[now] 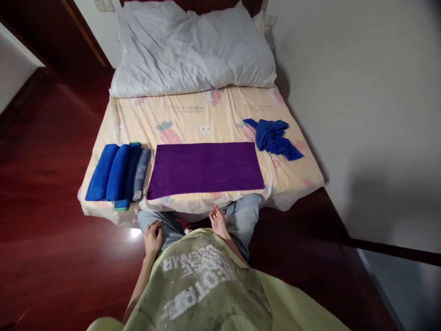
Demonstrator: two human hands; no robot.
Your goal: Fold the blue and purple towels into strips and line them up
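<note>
My left hand (pixel 153 236) rests on my left thigh, holding nothing, its fingers loosely bent but apart. My right hand (pixel 218 219) lies over my right thigh with the palm turned partly up and the fingers slightly curled, also with nothing in it. In front of both hands a purple towel (pixel 206 168) is spread flat near the bed's front edge. To its left lie several rolled blue towels (pixel 117 172) side by side, with a grey-blue rolled towel (pixel 141 172) closest to the purple one. A crumpled blue towel (pixel 274 138) sits to the right.
The bed (pixel 186 122) has a cream sheet with carrot and rabbit prints. A large white pillow (pixel 196 50) lies across its far end. A pale wall (pixel 361 92) runs along the right side, and dark red floor (pixel 51 220) extends to the left.
</note>
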